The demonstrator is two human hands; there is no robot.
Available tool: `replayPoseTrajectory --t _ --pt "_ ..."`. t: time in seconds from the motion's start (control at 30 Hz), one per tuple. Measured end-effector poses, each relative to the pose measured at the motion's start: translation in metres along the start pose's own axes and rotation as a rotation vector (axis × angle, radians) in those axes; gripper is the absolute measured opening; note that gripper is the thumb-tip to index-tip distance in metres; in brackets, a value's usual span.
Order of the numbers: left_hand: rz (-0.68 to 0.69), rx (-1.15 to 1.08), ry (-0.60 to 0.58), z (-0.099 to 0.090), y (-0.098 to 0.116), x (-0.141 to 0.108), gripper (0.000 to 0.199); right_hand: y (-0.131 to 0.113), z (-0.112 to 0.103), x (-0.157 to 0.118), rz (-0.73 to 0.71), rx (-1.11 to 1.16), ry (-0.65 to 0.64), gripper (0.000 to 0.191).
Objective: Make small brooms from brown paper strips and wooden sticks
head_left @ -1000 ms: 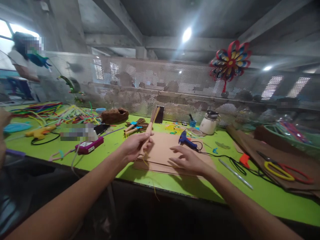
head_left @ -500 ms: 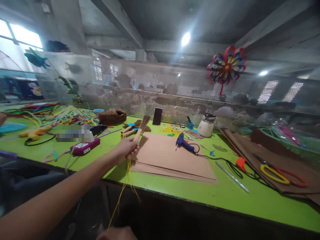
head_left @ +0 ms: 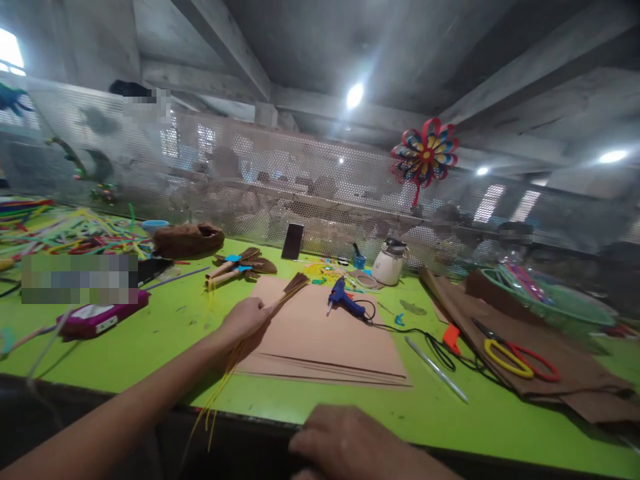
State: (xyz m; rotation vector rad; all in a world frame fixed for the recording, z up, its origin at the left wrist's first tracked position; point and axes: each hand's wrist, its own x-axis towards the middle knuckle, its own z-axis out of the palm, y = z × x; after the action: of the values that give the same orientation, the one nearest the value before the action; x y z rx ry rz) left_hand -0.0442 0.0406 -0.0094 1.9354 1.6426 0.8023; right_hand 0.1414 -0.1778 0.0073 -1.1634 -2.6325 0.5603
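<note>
My left hand (head_left: 245, 319) is closed around a slim tan stick with a brown, brush-like flared end (head_left: 296, 283), which tilts up and right above the stacked tan paper sheets (head_left: 330, 340). Yellow strands (head_left: 220, 387) trail below that hand over the table's front edge. Low in the view, my right hand (head_left: 350, 440) hovers at the front edge with fingers bent; its fingertips and anything in them are hidden. A blue glue gun (head_left: 345, 300) lies on the sheets, right of the held piece. Similar tan-handled pieces with blue bands (head_left: 235, 265) lie behind my left hand.
Scissors (head_left: 510, 357) rest on brown paper (head_left: 560, 373) at right, near a green basket (head_left: 575, 310). A silver pen (head_left: 435, 370) and black cord lie between. A white jug (head_left: 389, 263), phone (head_left: 293, 241), brown pouch (head_left: 187, 240) and purple power strip (head_left: 105, 315) stand or lie around.
The view has swung to the right. My right hand has come up and right from the bottom edge, away from the yellow strands. The held piece has tipped lower toward the sheets.
</note>
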Motion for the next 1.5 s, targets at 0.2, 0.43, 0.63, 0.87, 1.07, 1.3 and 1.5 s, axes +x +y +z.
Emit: replayPoseTrajectory --t 0.2,0.43,0.63,0.87,1.07,1.3,1.5 --pt "-0.013 0.283 -0.014 -0.002 -0.010 0.005 0.035 0.021 -0.038 0.008 0.008 -0.178 0.126 0.026" --pt "-0.008 0.375 0.023 0.004 0.002 -0.001 0.041 0.071 -0.063 0.031 0.028 0.026 0.274 0.026" --pt "-0.049 0.364 0.078 0.005 0.010 0.007 0.041 0.142 -0.065 0.034 0.246 0.127 0.482 0.028" --pt "-0.039 0.332 0.079 0.015 0.001 0.004 0.027 0.152 -0.044 0.021 0.266 0.141 0.497 0.032" --pt "-0.054 0.269 0.091 0.013 -0.002 0.002 0.025 0.138 -0.037 0.023 0.251 0.047 0.448 0.033" --pt "0.154 0.167 0.354 -0.015 0.025 -0.009 0.036 0.121 -0.038 0.021 0.230 0.001 0.503 0.028" --pt "0.677 0.087 0.180 -0.008 0.085 -0.028 0.024 0.135 -0.041 0.027 0.258 0.030 0.581 0.031"
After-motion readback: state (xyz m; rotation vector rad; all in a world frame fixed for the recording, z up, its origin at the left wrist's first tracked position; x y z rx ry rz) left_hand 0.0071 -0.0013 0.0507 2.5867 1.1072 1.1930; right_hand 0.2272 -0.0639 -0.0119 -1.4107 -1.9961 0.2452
